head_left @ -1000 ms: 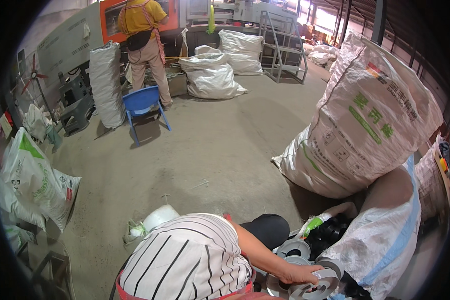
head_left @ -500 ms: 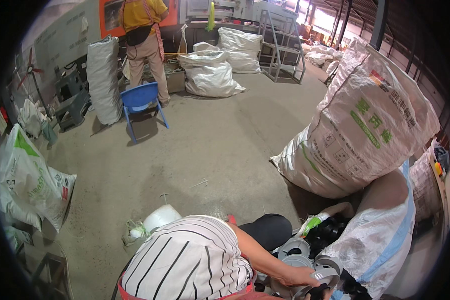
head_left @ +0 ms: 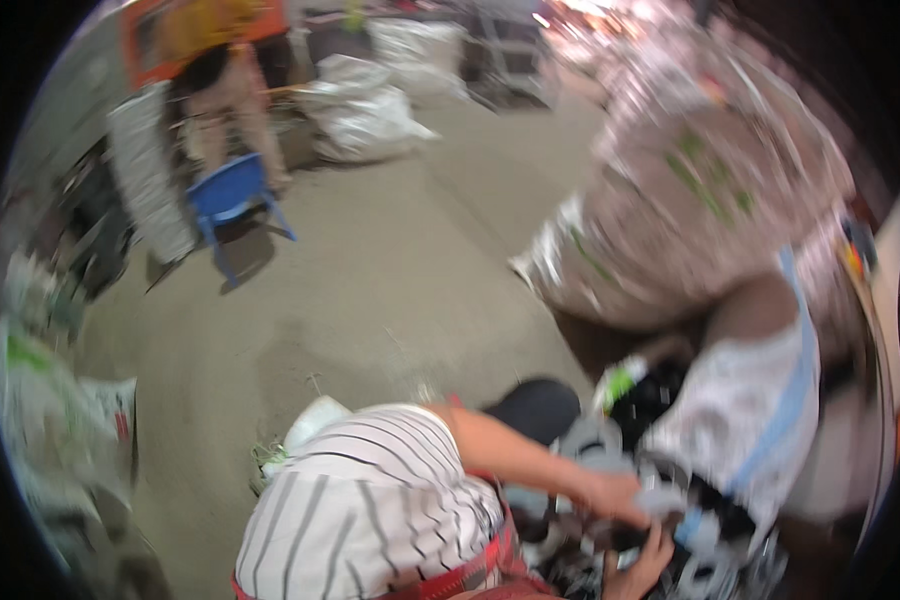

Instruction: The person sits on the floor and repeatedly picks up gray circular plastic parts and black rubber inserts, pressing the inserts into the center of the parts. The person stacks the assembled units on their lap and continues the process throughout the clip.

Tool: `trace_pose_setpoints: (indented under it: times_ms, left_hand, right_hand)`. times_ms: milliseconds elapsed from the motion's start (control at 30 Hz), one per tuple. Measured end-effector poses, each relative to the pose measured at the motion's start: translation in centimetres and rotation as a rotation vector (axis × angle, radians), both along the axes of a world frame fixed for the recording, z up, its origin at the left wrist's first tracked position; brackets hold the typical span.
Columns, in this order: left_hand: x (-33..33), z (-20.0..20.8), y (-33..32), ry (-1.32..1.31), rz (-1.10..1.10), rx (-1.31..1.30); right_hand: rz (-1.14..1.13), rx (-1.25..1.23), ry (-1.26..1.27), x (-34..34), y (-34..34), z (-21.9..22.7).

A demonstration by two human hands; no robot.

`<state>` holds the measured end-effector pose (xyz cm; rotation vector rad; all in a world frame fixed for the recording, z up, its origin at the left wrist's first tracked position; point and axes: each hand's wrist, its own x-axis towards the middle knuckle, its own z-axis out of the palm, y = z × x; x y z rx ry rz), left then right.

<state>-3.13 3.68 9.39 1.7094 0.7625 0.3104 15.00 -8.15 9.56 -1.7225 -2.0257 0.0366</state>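
My left arm reaches across to the lower right, and my left hand (head_left: 613, 497) is over a heap of grey and black plastic parts (head_left: 705, 577). Motion smears its fingers, so a hold cannot be made out. Just below it is my right hand (head_left: 642, 568), thumb and fingers apart, with no part plainly gripped. Pale grey ring-shaped pieces (head_left: 588, 438) lie beside the hands. Black parts (head_left: 653, 392) show at the mouth of a white woven sack with a blue stripe (head_left: 730, 400).
A large stuffed white sack (head_left: 690, 200) leans at the right. Far left, a blue chair (head_left: 228, 190) stands behind a person (head_left: 225, 90) in a yellow top. More white sacks (head_left: 360, 115) sit at the back; another bag (head_left: 60, 420) is at the left edge.
The view has shifted and blurred. The grey ring between my hands is no longer seen there. My hands are now apart, the right one showing more clearly below the left.
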Motion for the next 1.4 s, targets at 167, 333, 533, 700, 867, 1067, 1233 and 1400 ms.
trace_pose_setpoints:
  times_ms: [167,333,533,700,867,1067,1233,1400]
  left_hand:
    - [-3.5,2.8,0.5,0.029,0.190,-0.473]
    - [-1.7,-1.3,-1.0,-0.415,0.018,-0.766]
    - [-1.8,-1.7,-2.5,-0.380,-0.014,-0.388]
    - [-1.9,-2.9,-2.5,-0.405,-0.188,0.007]
    - [-2.6,-2.8,-2.0,-0.131,-0.307,-0.047]
    - [-2.4,-4.5,-0.9,-0.298,-0.572,0.819]
    - [-2.6,-6.7,-0.4,-0.088,-0.799,0.732]
    - [-0.8,-5.0,-1.0,-0.135,-0.571,0.396]
  right_hand:
    - [0.268,0.221,-0.315,-3.1,2.2,2.0]
    - [0.219,0.020,0.000,-0.1,0.2,-0.1]
    - [-0.226,-0.245,0.786,-2.0,0.5,0.1]
    - [-0.090,-0.469,1.713,-0.7,1.1,-1.3]
    - [-0.274,-0.513,1.400,0.2,1.5,-3.7]
    - [-0.289,-0.384,0.690,7.5,-1.1,-5.6]
    - [-1.129,-0.859,-0.198,21.2,-11.2,-11.0]
    - [-1.203,-1.123,-0.032,22.4,-15.0,-12.7]
